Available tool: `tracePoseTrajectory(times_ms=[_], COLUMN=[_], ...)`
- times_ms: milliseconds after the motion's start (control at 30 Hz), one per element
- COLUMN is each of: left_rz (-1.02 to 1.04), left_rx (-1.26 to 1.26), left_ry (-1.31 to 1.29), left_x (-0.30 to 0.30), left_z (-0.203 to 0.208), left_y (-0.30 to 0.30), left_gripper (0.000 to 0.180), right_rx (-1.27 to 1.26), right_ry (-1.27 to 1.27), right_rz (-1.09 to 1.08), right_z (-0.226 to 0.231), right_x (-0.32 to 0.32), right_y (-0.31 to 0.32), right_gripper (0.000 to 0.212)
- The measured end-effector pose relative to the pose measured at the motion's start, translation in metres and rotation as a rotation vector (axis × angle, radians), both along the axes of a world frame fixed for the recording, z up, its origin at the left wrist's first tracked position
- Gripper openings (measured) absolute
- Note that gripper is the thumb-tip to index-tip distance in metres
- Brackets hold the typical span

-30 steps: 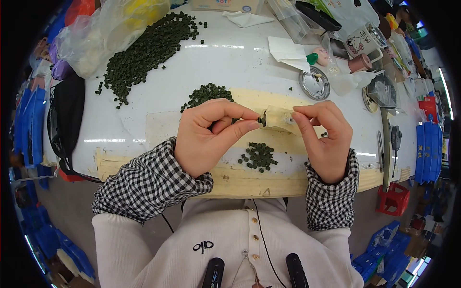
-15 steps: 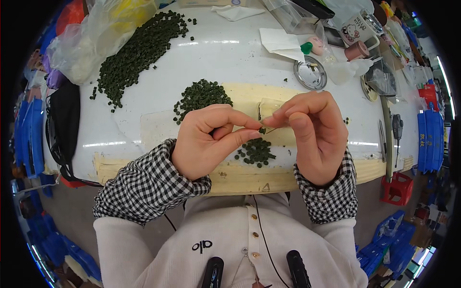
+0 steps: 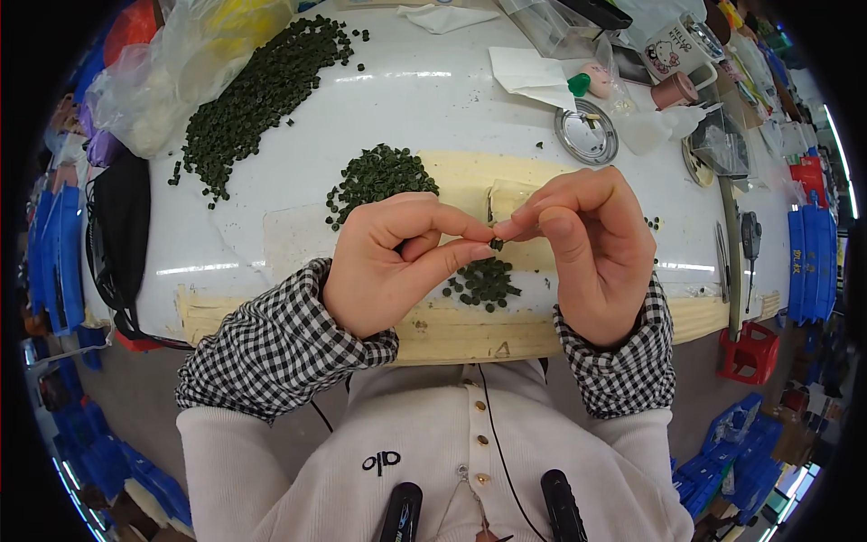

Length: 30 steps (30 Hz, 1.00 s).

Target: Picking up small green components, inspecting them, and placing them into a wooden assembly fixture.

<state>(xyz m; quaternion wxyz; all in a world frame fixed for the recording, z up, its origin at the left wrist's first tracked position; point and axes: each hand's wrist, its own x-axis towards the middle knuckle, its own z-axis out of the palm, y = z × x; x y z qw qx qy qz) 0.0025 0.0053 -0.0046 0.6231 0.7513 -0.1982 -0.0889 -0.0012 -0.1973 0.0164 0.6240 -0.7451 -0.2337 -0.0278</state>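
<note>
While hands [image 3: 384, 262] [image 3: 603, 257] touch a nub [image 3: 497, 244], round discs [image 3: 485, 284] cluster nearby.

The white desk [image 3: 406, 108] has a curved-looking near edge covered in pale tape [image 3: 452, 339], and bright bands of reflected light cross its glossy top. Below lies a grey floor [image 3: 691, 379], with a red plastic stool [image 3: 750, 350] at the right. Blue bins [image 3: 809, 271] crowd both sides, and a white strip light [image 3: 838, 167] glows near the right rim.
</note>
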Motion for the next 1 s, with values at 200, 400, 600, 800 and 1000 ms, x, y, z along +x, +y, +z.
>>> tracePoseTrajectory(times_ms=[200,400,600,800,1000], left_rz=[0.011,0.026,0.072,0.097,0.101], left_rx=[-0.006,0.014,-0.011,-0.047,-0.068], left_ry=[-0.011,-0.029,-0.002,0.029,0.021], left_x=[0.000,0.000,0.000,-0.001,-0.001], left_z=[0.002,0.003,0.001,0.001,0.001], left_y=[-0.001,0.000,0.000,0.001,0.001], left_gripper=[0.016,0.015,0.014,0.015,0.016], right_rx=[0.113,-0.406,-0.629,-0.429,-0.306], right_ry=[-0.055,-0.377,-0.439,-0.345,-0.159], right_rz=[-0.212,-0.439,-0.390,-0.395,-0.130], right_z=[-0.001,-0.008,-0.008,0.009,-0.003], right_x=[0.001,0.011,0.014,-0.013,-0.021], right_y=[-0.005,-0.015,-0.016,-0.011,0.000], right_gripper=[0.013,0.011,0.013,0.018,0.030])
